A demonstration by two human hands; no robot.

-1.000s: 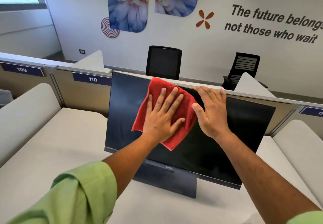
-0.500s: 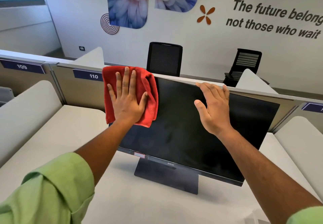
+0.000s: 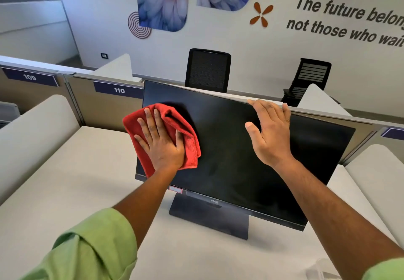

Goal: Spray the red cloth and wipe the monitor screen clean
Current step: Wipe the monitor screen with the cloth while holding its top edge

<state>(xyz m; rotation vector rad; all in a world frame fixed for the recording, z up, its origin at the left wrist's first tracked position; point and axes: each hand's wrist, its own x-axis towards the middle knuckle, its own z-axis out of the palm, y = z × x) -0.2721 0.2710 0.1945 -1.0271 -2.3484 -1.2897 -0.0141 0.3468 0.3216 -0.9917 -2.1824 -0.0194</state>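
Note:
A dark monitor (image 3: 236, 152) stands tilted on a white desk (image 3: 72, 187), its screen off. My left hand (image 3: 160, 142) lies flat on a bunched red cloth (image 3: 188, 139) and presses it against the left side of the screen, about halfway down. My right hand (image 3: 271, 133) rests on the screen with fingers spread, its fingertips hooked over the monitor's top edge. Something clear (image 3: 317, 268) shows at the bottom right by my right sleeve, too cut off to identify.
Low cubicle partitions with labels 109 (image 3: 29, 77) and 110 (image 3: 119, 90) run behind the desk. White rounded side dividers (image 3: 32, 126) flank it. Two black office chairs (image 3: 207, 69) stand beyond the partition against a wall with lettering.
My left hand carried the cloth from the top middle of the screen to the top left corner, then down the left side. My right hand stayed on the top edge.

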